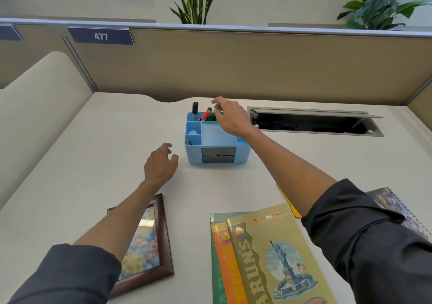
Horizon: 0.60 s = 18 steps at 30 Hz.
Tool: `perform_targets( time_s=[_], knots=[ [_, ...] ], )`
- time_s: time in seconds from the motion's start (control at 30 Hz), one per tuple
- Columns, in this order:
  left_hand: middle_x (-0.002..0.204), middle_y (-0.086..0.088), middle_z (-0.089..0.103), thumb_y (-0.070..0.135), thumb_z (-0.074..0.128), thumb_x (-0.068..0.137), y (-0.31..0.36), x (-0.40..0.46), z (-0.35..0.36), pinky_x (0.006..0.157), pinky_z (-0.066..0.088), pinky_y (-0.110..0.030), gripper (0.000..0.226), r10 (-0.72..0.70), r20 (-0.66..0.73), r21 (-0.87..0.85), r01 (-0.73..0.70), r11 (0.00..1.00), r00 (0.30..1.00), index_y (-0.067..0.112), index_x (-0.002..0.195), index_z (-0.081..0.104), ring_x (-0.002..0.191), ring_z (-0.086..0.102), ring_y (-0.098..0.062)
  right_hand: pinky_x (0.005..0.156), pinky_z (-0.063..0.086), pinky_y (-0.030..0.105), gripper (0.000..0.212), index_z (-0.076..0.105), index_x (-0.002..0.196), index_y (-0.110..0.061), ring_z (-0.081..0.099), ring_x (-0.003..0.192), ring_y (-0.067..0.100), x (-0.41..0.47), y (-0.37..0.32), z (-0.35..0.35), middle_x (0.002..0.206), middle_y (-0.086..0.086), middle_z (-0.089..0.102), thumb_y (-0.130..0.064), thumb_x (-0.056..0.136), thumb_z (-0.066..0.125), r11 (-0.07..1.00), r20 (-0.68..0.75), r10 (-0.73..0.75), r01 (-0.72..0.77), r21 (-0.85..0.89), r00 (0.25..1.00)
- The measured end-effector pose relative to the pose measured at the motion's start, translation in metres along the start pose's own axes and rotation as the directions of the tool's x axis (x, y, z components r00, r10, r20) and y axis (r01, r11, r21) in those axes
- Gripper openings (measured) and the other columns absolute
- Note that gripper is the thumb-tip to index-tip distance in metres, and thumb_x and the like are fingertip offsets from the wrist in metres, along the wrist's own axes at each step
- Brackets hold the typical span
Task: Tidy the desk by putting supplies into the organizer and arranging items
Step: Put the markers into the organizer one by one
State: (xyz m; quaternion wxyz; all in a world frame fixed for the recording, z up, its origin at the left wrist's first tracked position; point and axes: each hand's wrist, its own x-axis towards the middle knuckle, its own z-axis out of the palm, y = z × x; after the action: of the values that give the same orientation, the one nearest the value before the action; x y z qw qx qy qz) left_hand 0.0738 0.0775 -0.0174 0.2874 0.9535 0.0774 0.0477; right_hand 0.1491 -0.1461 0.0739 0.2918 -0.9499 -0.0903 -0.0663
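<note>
The right hand's (230,116) grip hangs loose over the organizer's (216,143) 1 o'clock corner; brushing the markers (207,114) may tip them.

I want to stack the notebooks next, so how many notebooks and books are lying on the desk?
4 at least: three overlapping in a stack at the near edge, the tan one on top, and a spiral-bound one right of them, mostly hidden by the sleeve. A yellow sheet may be another.
</note>
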Motion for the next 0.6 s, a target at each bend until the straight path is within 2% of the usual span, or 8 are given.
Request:
perform_targets(
  time_s=[0.17,0.23,0.4,0.6],
  knots=[
    [0.117,-0.001,0.064,0.026,0.051,0.091,0.002,-0.002,-0.002,0.084,0.048,-0.037,0.038,0.009,-0.001,0.005,-0.009,1.0,1.0,0.019,0.128,0.052,0.105,0.059,-0.023,0.09,0.051,0.042,0.028,0.063,0.119,-0.022,0.062,0.106,0.019,-0.01,0.013,-0.005,0.118,-0.005,0.068,-0.026,0.094,0.051,0.999,-0.029,0.005,-0.004,0.032,1.0],
    [0.117,-0.001,0.065,0.026,0.052,0.091,0.004,-0.006,-0.003,0.083,0.048,-0.037,0.038,0.014,-0.006,0.01,-0.014,1.0,1.0,0.018,0.128,0.052,0.104,0.059,-0.023,0.088,0.051,0.038,0.026,0.064,0.115,-0.023,0.062,0.103,0.016,-0.018,0.019,-0.01,0.115,-0.007,0.068,-0.027,0.093,0.052,1.0,-0.044,0.004,-0.003,0.028,0.999],
    [0.116,-0.001,0.065,0.026,0.052,0.091,0.009,-0.018,-0.003,0.082,0.049,-0.037,0.038,0.033,-0.007,-0.007,-0.033,0.999,0.999,0.018,0.128,0.052,0.103,0.059,-0.022,0.081,0.048,0.031,0.022,0.066,0.111,-0.023,0.062,0.099,0.009,-0.045,0.04,-0.023,0.11,-0.01,0.068,-0.029,0.092,0.056,1.0,-0.061,0.018,-0.017,0.02,0.998],
    [0.117,-0.003,0.065,0.025,0.053,0.091,0.021,-0.04,-0.001,0.081,0.046,-0.034,0.038,0.057,-0.007,-0.021,-0.058,0.998,0.998,0.016,0.129,0.053,0.103,0.059,-0.022,0.084,0.054,0.035,0.023,0.069,0.109,-0.022,0.063,0.092,0.008,-0.079,0.07,-0.039,0.105,-0.009,0.069,-0.031,0.09,0.058,0.997,-0.068,0.07,-0.068,0.037,0.995]
  ],
)
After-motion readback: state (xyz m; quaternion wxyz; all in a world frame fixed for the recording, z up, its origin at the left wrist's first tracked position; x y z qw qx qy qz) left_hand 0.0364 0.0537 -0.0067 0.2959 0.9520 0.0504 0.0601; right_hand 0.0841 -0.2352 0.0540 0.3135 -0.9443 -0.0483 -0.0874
